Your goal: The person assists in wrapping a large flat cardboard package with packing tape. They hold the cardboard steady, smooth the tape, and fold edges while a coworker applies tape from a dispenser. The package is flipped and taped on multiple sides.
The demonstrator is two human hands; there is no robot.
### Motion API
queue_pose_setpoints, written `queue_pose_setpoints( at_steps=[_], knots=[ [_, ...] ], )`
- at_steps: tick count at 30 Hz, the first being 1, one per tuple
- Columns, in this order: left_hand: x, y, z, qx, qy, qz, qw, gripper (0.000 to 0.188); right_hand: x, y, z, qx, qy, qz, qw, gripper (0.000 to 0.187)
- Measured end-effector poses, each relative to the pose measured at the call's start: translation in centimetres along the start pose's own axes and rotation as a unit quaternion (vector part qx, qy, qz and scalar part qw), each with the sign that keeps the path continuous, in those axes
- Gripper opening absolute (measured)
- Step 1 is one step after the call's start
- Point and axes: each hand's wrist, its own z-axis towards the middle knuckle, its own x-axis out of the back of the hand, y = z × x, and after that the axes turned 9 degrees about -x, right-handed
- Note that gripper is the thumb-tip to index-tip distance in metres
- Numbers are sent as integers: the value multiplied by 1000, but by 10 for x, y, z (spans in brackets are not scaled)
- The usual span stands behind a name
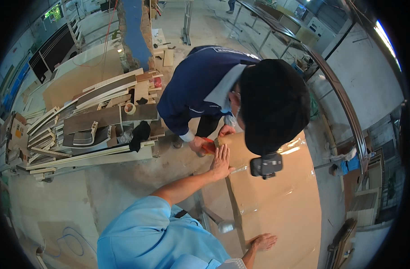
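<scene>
A large panel wrapped in brown cardboard [281,193] lies in front of me, with clear tape in places. My left hand [220,162] presses flat, fingers stretched, near its far left corner. Lower down, my right hand [264,242] rests open on the cardboard close to its left edge. Across from me, a person in a navy jacket [191,85] and black cap [274,103] bends over that corner. One of that person's hands [198,145] grips an orange-red object [208,145], its kind partly hidden; the other hand [226,130] touches the cardboard end.
At left lies a heap of wooden boards and offcuts [93,114], with a tape roll [130,108] and a black cloth [140,135] on it. A blue post [135,36] stands behind. A long dark frame [339,98] stretches along the right. A thin blue hose [72,237] curls on the floor.
</scene>
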Motion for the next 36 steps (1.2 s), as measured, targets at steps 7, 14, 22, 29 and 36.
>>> queue_pose_setpoints(
  at_steps=[7, 14, 22, 29, 36],
  knots=[
    [-7, 0, 2, 1, -9, -36, 999, 108, 27, -8, -7, -42, -70, 21, 996, 62],
    [-15, 32, -16, -137, -66, 13, 988, 106, 3, 2, 0, 26, -16, -2, 1000, 56],
    [-44, 63, -41, -264, -50, -57, 962, 102, 42, 81, -75, -84, 74, 186, 976, 54],
    [-60, 123, -38, -459, -83, -56, 883, 92, 35, 222, -368, -425, -416, 276, 755, 50],
    [-70, 247, -86, -539, -180, 3, 823, 89, 30, 232, -599, -654, -413, 344, 532, 52]
  ],
)
